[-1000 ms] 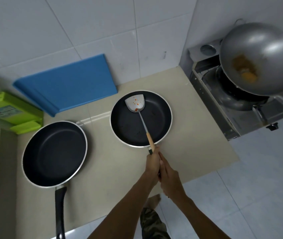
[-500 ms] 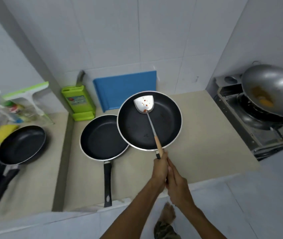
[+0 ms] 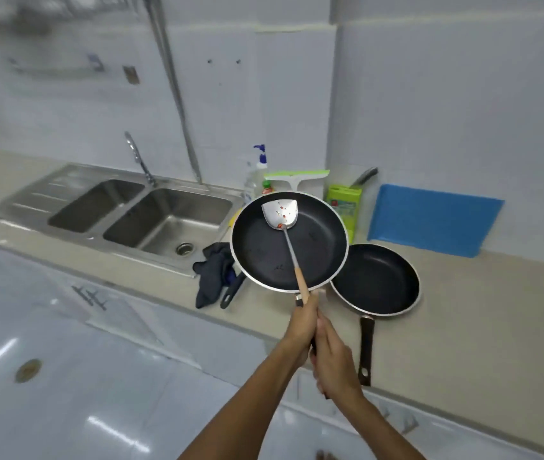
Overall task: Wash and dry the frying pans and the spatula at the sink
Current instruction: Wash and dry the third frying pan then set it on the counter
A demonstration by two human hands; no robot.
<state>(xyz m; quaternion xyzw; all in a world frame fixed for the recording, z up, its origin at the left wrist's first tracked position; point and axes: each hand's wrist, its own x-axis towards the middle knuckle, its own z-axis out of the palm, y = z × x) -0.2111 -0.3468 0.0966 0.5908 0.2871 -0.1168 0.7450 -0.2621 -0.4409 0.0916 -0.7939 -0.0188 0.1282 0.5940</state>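
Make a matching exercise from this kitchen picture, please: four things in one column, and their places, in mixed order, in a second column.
1. spatula
2. dark cloth
3. blue board
4. second pan

A. leans against the wall
B. lies in the held pan, which the left hand and right hand grip
C. lies on the counter beside the sink
D. rests on the counter, right of the held pan

Pairs: 1-B, 2-C, 3-A, 4-D.

No text can be read. The green plastic box [image 3: 344, 207] right of centre carries a small label [image 3: 343, 204], but its print is too blurred.
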